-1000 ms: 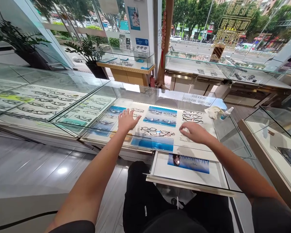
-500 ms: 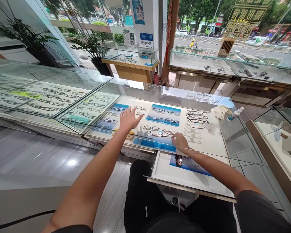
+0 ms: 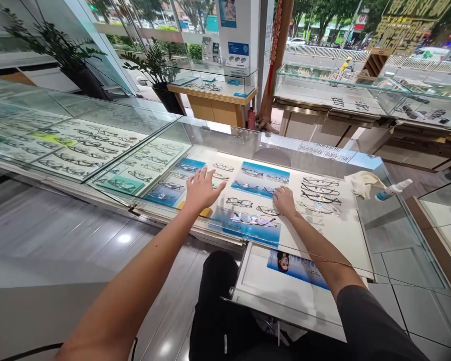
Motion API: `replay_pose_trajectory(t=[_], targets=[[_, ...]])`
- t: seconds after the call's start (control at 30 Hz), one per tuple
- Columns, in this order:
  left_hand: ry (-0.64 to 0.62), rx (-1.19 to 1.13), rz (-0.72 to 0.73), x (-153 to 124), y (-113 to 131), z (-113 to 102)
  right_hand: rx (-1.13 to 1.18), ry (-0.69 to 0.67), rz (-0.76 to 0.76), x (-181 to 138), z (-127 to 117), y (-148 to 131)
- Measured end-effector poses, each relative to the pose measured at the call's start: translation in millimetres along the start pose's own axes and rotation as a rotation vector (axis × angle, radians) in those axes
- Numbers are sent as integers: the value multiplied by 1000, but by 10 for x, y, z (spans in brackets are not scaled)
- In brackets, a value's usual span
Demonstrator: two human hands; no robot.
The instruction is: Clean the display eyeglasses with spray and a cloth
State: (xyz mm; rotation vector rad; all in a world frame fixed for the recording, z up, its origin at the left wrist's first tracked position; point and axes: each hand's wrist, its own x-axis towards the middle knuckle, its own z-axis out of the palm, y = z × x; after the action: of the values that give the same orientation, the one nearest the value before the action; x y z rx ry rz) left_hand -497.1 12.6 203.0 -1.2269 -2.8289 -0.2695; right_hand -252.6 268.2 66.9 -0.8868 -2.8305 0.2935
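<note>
My left hand (image 3: 203, 189) lies flat with fingers spread on the top of a glass display case (image 3: 323, 150). My right hand (image 3: 284, 200) reaches in under the glass over the white tray (image 3: 346, 235), its fingers curled down onto a pair of glasses (image 3: 269, 191) at the edge of a blue card (image 3: 261, 176). More pairs lie close by: one (image 3: 239, 202) to the left of the hand, one (image 3: 253, 219) on a nearer blue card, and a stack of dark frames (image 3: 319, 188) to the right. The tray's near part (image 3: 285, 296) sticks out toward me with a printed card (image 3: 296, 265) on it.
A yellowish cloth (image 3: 363, 181) and a small spray bottle (image 3: 393, 189) rest on the glass at right. A long case of eyewear (image 3: 71, 145) runs off to the left. Further cases (image 3: 334, 95) and potted plants (image 3: 156, 65) stand behind. My dark-trousered legs (image 3: 218, 311) are under the tray.
My right hand drew back from the tray's right side, went in under the glass and moved deeper, to the glasses by the blue card. My left hand stayed flat on the glass.
</note>
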Motion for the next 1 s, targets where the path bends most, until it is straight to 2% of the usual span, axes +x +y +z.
replay_pose_trajectory(t=[0.13, 0.27, 0.57, 0.87, 1.0], targets=[[2, 15, -8, 0, 7, -4, -39, -24, -36, 109, 112, 32], [7, 12, -2, 2, 10, -15, -71, -42, -84, 139, 118, 53], [-4, -24, 3, -13, 31, -48, -122, -114, -290, -224, 118, -1], [6, -33, 4, -1, 18, -20, -202, -133, -265, -273, 275, -106], [14, -31, 3, 7, 9, -7, -202, -127, -226, -296, 242, -202]])
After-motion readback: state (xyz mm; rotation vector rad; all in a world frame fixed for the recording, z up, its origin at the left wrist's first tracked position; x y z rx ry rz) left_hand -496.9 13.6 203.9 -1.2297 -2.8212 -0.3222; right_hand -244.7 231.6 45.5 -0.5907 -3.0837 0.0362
